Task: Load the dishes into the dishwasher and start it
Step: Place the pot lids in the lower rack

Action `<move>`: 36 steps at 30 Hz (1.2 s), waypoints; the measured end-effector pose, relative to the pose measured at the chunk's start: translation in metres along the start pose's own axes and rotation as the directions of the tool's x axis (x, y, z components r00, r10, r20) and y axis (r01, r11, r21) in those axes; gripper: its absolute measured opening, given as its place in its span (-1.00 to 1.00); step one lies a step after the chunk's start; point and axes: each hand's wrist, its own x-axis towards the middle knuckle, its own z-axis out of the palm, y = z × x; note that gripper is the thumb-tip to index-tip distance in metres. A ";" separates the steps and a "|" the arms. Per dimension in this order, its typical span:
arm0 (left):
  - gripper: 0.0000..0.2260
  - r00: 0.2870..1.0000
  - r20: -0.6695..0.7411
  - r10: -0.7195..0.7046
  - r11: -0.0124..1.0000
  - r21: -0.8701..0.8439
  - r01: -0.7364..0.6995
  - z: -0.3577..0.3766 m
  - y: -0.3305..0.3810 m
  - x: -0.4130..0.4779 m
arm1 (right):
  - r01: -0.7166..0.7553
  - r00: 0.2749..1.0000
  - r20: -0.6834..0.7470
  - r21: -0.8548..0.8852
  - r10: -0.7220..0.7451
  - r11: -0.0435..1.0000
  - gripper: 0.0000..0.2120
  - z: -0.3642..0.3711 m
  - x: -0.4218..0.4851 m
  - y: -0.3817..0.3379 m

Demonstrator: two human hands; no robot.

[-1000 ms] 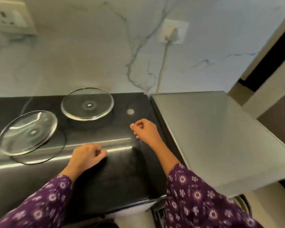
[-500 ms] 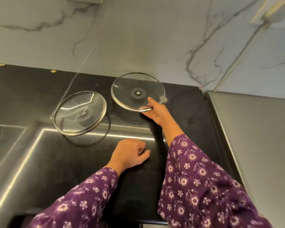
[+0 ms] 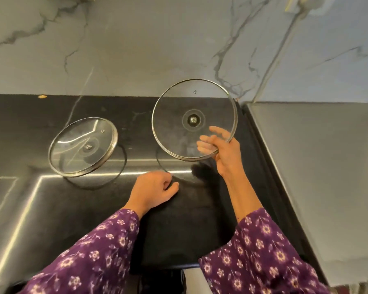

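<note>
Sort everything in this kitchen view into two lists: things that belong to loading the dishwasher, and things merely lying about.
Belongs to the job:
- held glass lid, gripped at its rim by the right hand
- second glass lid, lying on the black counter

Merely there:
- wall socket and cable
- grey appliance top
- left hand, idle on the counter

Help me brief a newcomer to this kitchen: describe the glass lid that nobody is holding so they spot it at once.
Find the black countertop below the marble wall. Toward its left lies a steel-rimmed glass lid. Unlike the similar lid held up by the right hand, nothing touches it.
</note>
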 end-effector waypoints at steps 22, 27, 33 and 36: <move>-0.60 0.788 0.026 0.615 0.788 0.016 -0.616 0.073 0.298 0.007 | 0.357 0.488 -0.803 -0.172 -0.340 0.918 -0.69 -0.382 -0.374 -0.055; -0.61 0.465 0.088 0.881 0.473 -0.102 -0.875 0.121 0.435 -0.001 | 0.338 0.302 -0.890 -0.235 -0.341 0.911 -0.74 -0.447 -0.426 -0.028; -0.71 -0.154 0.262 0.953 -0.116 -0.157 -0.981 0.164 0.516 0.025 | -0.048 0.246 -0.931 -0.288 -0.268 0.956 -0.83 -0.527 -0.468 0.026; -0.72 -0.279 0.379 0.882 -0.215 -0.204 -0.955 0.188 0.541 0.045 | -0.435 0.213 -0.943 -0.327 -0.257 0.839 -0.93 -0.567 -0.471 0.062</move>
